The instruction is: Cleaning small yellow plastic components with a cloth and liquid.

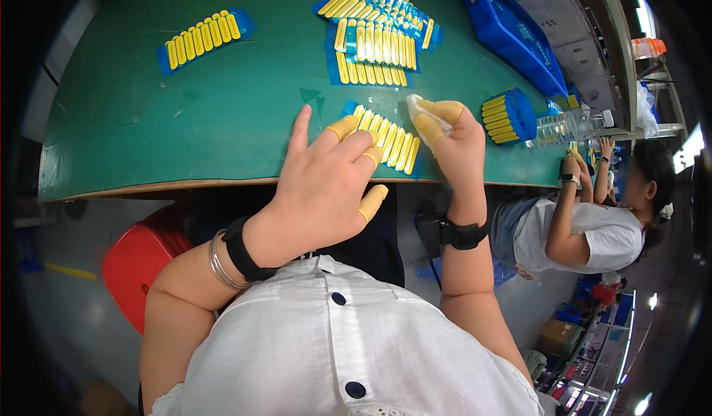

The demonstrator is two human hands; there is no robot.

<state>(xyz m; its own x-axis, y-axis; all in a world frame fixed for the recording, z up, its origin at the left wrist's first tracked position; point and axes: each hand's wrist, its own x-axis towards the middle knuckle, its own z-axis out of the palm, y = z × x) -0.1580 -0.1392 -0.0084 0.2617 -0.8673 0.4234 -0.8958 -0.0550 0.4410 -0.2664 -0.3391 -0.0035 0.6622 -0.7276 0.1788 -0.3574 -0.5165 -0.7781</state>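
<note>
A blue sheet with a row of rounded yellow strips (393,142) lies near the front edge of the green table. My left hand (319,182) rests over its left end, fingers spread, and some fingertips in yellow finger cots touch the strips. To the right of the sheet, my right hand (461,145) pinches a folded white cloth (415,107) between thumb and fingers, which also wear yellow finger cots. Just beyond lies a pile of similar sheets of yellow strips (377,45), overlapping one another. Another such sheet (202,39) lies apart at the far left.
A blue round container (523,113) with yellow strips around its side stands on the right, beside a clear plastic bottle (567,125) lying down. Behind is a blue bin (512,34). A co-worker (586,223) works at the right. A red stool (141,264) stands left.
</note>
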